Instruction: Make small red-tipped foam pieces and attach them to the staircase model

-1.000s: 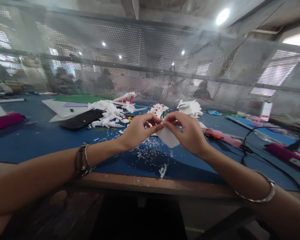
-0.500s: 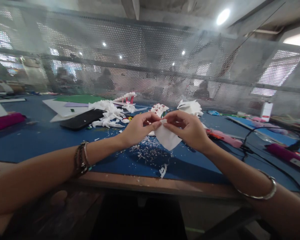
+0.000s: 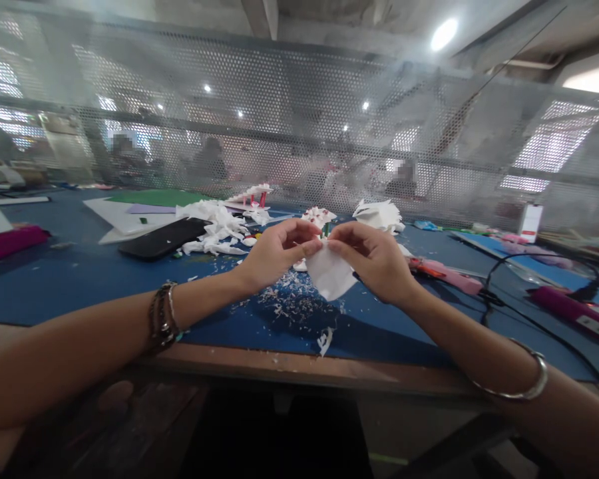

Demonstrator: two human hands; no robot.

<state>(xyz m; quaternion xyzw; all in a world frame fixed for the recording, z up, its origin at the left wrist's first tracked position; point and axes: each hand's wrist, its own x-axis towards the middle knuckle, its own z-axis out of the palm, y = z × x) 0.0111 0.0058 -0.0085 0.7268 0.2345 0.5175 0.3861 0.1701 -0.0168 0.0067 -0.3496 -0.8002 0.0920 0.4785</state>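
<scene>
Between my two hands hangs a thin white piece of tissue paper, pinched along its top edge. My left hand grips its upper left corner between thumb and fingers. My right hand pinches the same edge a little to the right, the fingertips of both hands nearly meeting. Below the paper, small white paper scraps are scattered on the blue table mat. Just behind my hands stands a white thing with red spots, partly hidden by them.
Crumpled white paper and a black phone lie to the left. At the right are a pink glue gun, black cables and a magenta power strip. A stack of white paper sits behind; a perforated metal screen borders the table.
The fingertips of my hands have drawn slightly apart along the top edge. The hanging paper has shifted a little to the left and turned somewhat.
</scene>
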